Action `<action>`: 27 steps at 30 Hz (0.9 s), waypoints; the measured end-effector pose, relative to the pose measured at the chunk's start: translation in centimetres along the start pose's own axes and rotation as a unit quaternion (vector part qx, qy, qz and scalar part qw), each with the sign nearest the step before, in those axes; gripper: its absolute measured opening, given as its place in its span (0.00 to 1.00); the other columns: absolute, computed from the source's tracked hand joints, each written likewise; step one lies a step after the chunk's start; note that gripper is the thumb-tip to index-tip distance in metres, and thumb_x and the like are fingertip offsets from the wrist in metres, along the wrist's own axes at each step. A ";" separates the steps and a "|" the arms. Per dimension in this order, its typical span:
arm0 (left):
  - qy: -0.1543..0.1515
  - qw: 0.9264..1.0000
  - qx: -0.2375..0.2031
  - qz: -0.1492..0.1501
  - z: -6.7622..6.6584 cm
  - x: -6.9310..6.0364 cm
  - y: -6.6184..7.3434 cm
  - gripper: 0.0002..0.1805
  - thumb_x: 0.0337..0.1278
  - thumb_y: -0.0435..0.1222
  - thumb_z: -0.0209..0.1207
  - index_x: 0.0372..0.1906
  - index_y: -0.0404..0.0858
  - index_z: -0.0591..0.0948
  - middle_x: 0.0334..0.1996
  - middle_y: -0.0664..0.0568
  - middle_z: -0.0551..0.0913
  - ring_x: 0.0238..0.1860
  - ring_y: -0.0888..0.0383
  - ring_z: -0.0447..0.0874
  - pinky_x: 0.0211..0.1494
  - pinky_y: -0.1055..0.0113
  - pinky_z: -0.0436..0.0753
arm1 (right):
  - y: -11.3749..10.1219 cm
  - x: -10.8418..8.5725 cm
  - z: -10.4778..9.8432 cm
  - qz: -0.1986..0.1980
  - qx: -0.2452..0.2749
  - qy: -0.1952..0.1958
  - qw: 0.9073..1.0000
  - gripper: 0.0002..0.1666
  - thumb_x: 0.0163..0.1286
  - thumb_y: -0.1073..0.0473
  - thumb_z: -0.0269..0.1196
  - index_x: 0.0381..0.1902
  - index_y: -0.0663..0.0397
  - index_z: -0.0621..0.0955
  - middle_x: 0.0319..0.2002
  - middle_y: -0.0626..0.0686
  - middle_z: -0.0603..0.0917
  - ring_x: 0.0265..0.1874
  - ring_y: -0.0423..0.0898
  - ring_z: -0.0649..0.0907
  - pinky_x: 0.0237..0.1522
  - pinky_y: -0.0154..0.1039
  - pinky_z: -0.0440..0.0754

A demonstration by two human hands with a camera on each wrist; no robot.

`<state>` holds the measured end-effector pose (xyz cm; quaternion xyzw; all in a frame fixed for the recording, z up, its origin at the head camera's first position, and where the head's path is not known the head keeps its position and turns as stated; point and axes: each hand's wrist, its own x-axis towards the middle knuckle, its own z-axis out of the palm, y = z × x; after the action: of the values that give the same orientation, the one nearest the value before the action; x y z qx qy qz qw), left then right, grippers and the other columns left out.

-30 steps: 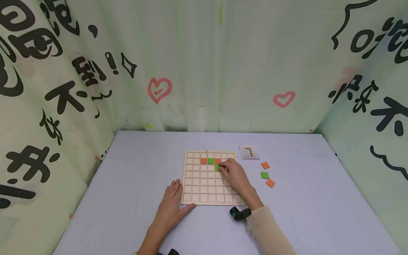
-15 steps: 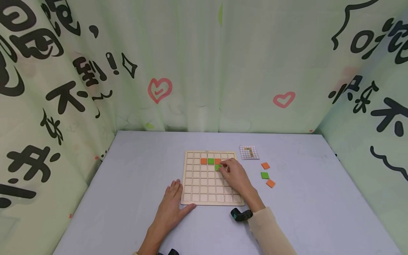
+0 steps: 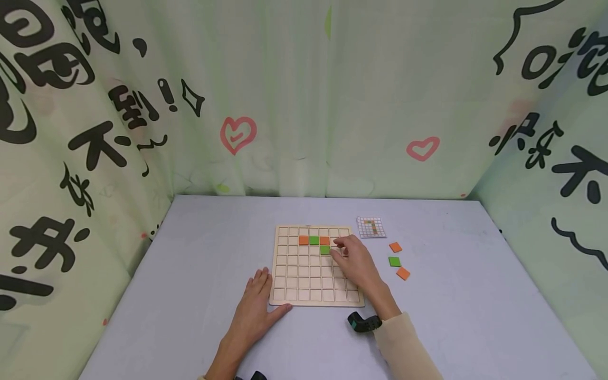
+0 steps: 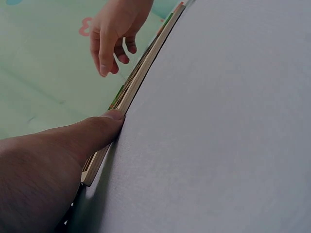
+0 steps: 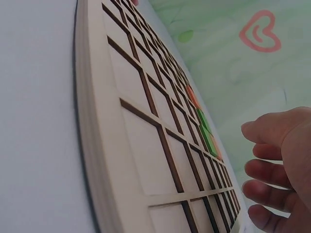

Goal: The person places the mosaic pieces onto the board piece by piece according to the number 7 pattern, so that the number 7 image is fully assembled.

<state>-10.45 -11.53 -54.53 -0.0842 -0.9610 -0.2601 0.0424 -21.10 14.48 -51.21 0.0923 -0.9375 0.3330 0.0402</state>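
A wooden grid board lies on the table. In its second row sit an orange tile, a green tile and another orange tile. Directly below the last one is a second green tile. My left hand rests at the board's near left corner, fingers along the left side and thumb touching the near edge. Just right of the lower green tile, my right hand hovers over the board. Its fingers are loosely bent and hold nothing.
To the right of the board lie a loose orange tile, a green tile and one more orange tile. A small printed pattern card is beyond the board's far right corner. A printed curtain surrounds the table.
My right hand has drawn back slightly to the right, its thumb and finger parting from the lower green tile, which now shows fully in its cell. The left hand stays put.
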 end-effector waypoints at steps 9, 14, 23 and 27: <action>0.002 1.000 0.000 0.001 0.0 0.0 0.0 0.50 0.54 0.57 0.67 0.71 0.26 0.68 0.75 0.35 0.65 0.78 0.42 0.58 0.80 0.48 0.61 | 0.6 -0.3 -1.1 0.001 -0.005 0.013 1.000 0.23 0.71 0.51 0.64 0.58 0.58 0.81 0.48 0.55 0.82 0.41 0.48 0.78 0.41 0.40 0.80; 0.000 1.000 0.001 0.001 0.0 0.0 -0.1 0.50 0.54 0.57 0.67 0.71 0.26 0.68 0.75 0.35 0.64 0.78 0.41 0.58 0.80 0.47 0.62 | 0.8 -0.4 -1.6 0.010 -0.011 0.020 1.000 0.23 0.71 0.51 0.63 0.58 0.58 0.81 0.48 0.55 0.82 0.40 0.48 0.76 0.37 0.38 0.75; 0.003 1.000 -0.002 0.002 0.0 0.0 0.0 0.50 0.55 0.58 0.67 0.71 0.26 0.68 0.75 0.35 0.64 0.78 0.42 0.58 0.81 0.48 0.60 | 1.5 -0.5 -2.1 0.011 -0.002 0.045 0.999 0.22 0.71 0.52 0.64 0.57 0.59 0.81 0.48 0.55 0.82 0.39 0.49 0.76 0.36 0.37 0.73; 0.004 1.000 -0.002 0.003 0.0 0.0 0.0 0.50 0.54 0.58 0.67 0.71 0.26 0.68 0.75 0.35 0.65 0.78 0.42 0.58 0.81 0.48 0.61 | 1.9 -0.6 -2.1 0.017 -0.002 0.050 0.999 0.23 0.71 0.52 0.64 0.58 0.59 0.80 0.48 0.56 0.81 0.40 0.49 0.76 0.35 0.36 0.73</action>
<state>-10.41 -11.56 -54.54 -0.0857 -0.9601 -0.2620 0.0465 -20.91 17.39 -50.82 0.0595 -0.9366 0.3356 0.0810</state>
